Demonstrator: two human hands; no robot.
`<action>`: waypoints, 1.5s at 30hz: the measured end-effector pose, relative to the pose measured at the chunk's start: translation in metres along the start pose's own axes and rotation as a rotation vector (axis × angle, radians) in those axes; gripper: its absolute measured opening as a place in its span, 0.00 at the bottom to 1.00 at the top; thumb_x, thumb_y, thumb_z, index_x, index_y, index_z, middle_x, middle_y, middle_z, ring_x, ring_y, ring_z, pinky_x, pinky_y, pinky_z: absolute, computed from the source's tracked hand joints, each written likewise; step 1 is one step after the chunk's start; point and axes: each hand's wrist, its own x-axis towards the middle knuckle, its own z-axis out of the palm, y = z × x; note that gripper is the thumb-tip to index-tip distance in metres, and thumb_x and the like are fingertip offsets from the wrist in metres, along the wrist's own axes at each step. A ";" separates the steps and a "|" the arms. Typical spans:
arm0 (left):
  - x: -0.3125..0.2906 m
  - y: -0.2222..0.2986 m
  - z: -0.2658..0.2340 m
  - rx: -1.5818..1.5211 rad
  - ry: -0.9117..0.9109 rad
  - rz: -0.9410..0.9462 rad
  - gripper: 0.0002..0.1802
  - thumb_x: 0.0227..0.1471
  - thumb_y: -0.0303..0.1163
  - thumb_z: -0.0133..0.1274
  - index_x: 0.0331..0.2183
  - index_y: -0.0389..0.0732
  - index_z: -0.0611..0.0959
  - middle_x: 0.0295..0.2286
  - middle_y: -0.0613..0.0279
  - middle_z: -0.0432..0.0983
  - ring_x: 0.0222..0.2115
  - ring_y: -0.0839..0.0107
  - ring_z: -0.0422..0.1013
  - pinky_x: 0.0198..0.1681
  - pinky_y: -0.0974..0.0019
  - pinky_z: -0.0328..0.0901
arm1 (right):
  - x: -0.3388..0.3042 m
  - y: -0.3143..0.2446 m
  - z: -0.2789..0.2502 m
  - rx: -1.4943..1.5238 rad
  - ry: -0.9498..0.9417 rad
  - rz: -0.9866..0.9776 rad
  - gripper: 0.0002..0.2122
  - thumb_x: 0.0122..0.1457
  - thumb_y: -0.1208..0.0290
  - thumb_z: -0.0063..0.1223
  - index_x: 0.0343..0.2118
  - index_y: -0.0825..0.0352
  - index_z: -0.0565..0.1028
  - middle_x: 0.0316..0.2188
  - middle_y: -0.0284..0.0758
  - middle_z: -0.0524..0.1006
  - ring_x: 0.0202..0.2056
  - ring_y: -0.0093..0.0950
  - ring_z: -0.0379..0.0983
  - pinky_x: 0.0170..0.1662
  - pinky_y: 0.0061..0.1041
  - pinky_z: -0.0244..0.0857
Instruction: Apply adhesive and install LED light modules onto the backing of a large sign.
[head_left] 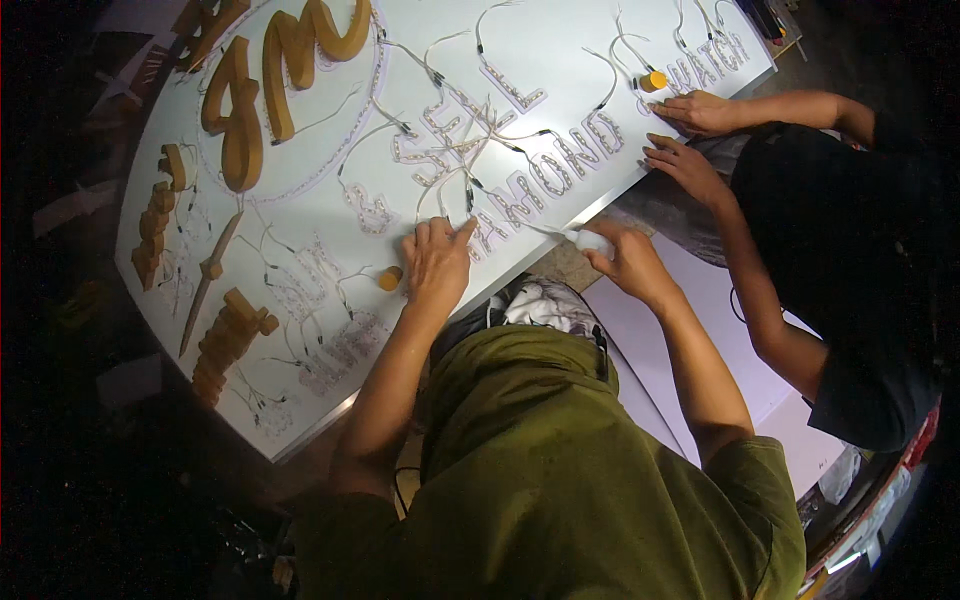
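Note:
My right hand [632, 262] is closed around a small white squeeze bottle [590, 243] at the table's front edge. Its thin nozzle points left toward a row of white cut-out letters [520, 200] lined with small lights. My left hand [438, 262] rests on the white table at the left end of that row, fingers spread and fingertips down on or beside the end letter, which they partly cover. Thin wires [470, 185] with dark connectors run loosely over the letters near my fingers. A small round yellow-brown cap-like piece [390, 278] lies left of my left wrist.
On the right, a co-worker's hands [695, 113] touch the far end of the letter row, near a yellow-capped container [653, 81]. Large gold-brown script letters [290, 80] stand at the back left. Smaller brown letter pieces [228, 345] and more wired letters [340, 355] lie along the left.

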 end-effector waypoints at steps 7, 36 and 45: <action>0.008 -0.013 -0.010 0.036 0.052 0.084 0.21 0.54 0.29 0.56 0.50 0.53 0.87 0.38 0.60 0.70 0.45 0.61 0.66 0.50 0.54 0.57 | -0.031 0.014 0.016 0.344 0.119 0.113 0.15 0.58 0.73 0.62 0.47 0.70 0.78 0.36 0.39 0.81 0.37 0.30 0.77 0.44 0.29 0.71; 0.049 -0.089 -0.024 -0.090 -0.075 0.462 0.18 0.56 0.24 0.54 0.47 0.51 0.86 0.39 0.60 0.71 0.46 0.61 0.66 0.50 0.56 0.55 | -0.078 -0.126 0.184 0.405 0.205 0.553 0.17 0.64 0.64 0.60 0.51 0.69 0.77 0.34 0.48 0.83 0.35 0.41 0.81 0.44 0.38 0.72; 0.035 -0.093 -0.029 -0.132 -0.067 0.419 0.18 0.54 0.26 0.58 0.48 0.50 0.86 0.40 0.61 0.70 0.45 0.60 0.65 0.50 0.55 0.55 | -0.060 -0.105 0.200 0.481 0.245 0.557 0.19 0.65 0.60 0.58 0.48 0.72 0.79 0.30 0.44 0.83 0.30 0.36 0.81 0.38 0.35 0.72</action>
